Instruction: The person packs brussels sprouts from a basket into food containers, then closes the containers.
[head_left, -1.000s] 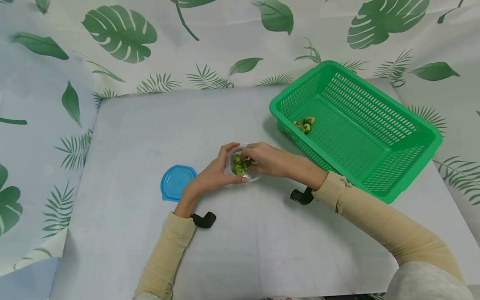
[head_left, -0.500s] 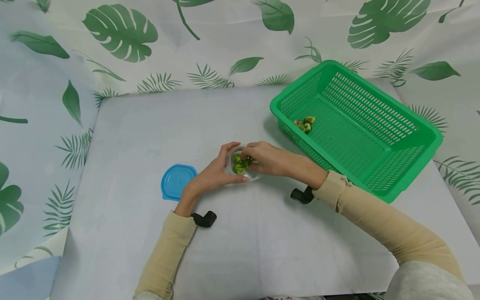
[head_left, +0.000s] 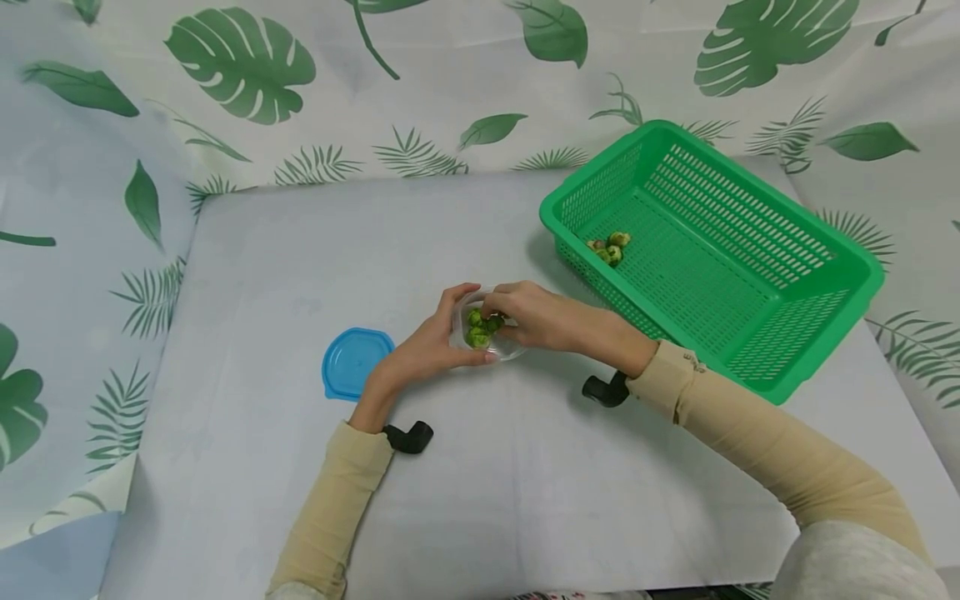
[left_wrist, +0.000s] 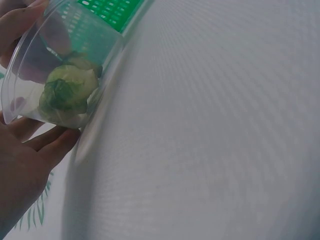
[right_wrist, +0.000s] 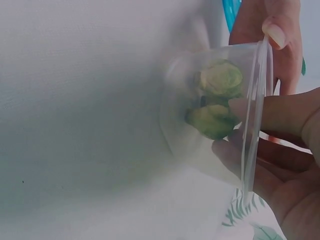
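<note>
Near the middle of the table, my left hand (head_left: 429, 343) grips a small clear plastic container (head_left: 513, 351), fingers and thumb spread around its sides. Several green Brussels sprouts (head_left: 477, 337) lie inside it. My right hand (head_left: 546, 320) reaches over the rim, its fingertips down in the container. In the right wrist view these fingers pinch one Brussels sprout (right_wrist: 212, 122), while another sprout (right_wrist: 222, 79) sits beside it. The left wrist view shows a pale green sprout (left_wrist: 70, 89) through the clear wall. A blue lid (head_left: 356, 363) lies flat to the left of my left hand.
A large green perforated basket (head_left: 750, 200) stands at the back right, close to my right forearm. A few more Brussels sprouts (head_left: 611, 249) sit in its left corner. Leaf-printed cloth (head_left: 420, 75) hangs behind the white-covered table (head_left: 300, 267).
</note>
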